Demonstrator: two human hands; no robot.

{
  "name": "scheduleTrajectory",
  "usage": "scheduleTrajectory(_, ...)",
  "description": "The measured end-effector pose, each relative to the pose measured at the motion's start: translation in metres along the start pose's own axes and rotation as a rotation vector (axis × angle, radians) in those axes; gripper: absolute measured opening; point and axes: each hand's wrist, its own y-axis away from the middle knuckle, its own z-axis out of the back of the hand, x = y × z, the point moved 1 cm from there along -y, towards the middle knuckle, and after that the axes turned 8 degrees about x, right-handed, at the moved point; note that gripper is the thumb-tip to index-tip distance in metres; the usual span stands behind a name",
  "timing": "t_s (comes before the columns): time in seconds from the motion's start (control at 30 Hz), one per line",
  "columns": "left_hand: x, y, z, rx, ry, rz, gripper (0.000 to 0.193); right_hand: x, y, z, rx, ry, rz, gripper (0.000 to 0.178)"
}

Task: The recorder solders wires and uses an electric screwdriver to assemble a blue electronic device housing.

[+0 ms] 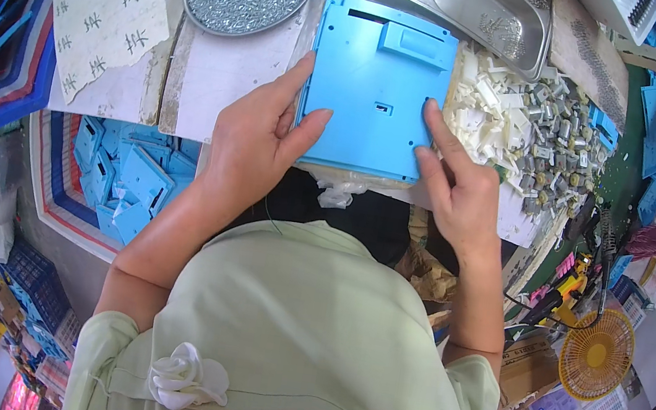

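A flat, squarish blue plastic panel (360, 78) lies in front of me at the table's near side, with a raised block and a slot toward its far end and a small rectangular hole near the middle. My left hand (258, 131) grips its left edge, the thumb on top and the other fingers along the side. At the right edge, my right hand (463, 196) holds the panel, index finger by a corner hole and thumb lower down; its remaining fingers are partly hidden. Clear plastic wrap (336, 189) shows under the near edge.
A round tray (242, 33) of small screws sits far left, beside marked paper (111, 11). Steel trays (459, 8) stand at the back. White plastic parts (482, 109) and small motors (561, 147) are heaped at right. More blue panels (149, 178) fill a striped bag at lower left.
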Motion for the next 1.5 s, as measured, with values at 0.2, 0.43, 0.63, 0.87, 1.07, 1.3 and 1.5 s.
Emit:
scheduleTrajectory(0.2,0.005,-0.004,0.022,0.180,0.123,0.041,0.054,0.023,-0.010,0.026,0.112,0.270,-0.008,0.044)
scheduleTrajectory(0.43,0.037,-0.027,0.058,-0.001,0.034,-0.114,0.032,0.026,-0.017,0.037,0.152,0.357,0.031,0.045)
scheduleTrajectory(0.63,0.077,-0.071,0.084,-0.236,-0.594,-0.323,0.013,0.050,-0.040,0.049,0.184,0.568,0.253,0.027)
scheduleTrajectory(0.87,0.084,-0.077,0.078,-0.280,-0.460,-0.251,0.011,0.101,-0.143,0.035,0.129,0.459,0.662,0.011)
scheduleTrajectory(1.07,0.091,-0.072,0.084,-0.296,-0.443,-0.194,0.016,0.121,-0.251,-0.042,0.187,0.850,0.721,0.016)
scheduleTrajectory(1.3,0.062,-0.049,0.074,-0.260,-0.210,-0.251,0.012,0.119,-0.263,-0.049,0.199,0.858,0.737,0.017)
scheduleTrajectory(1.5,0.025,-0.062,0.045,-0.220,0.001,-0.308,0.008,0.107,-0.272,-0.037,0.108,0.767,0.692,0.019)
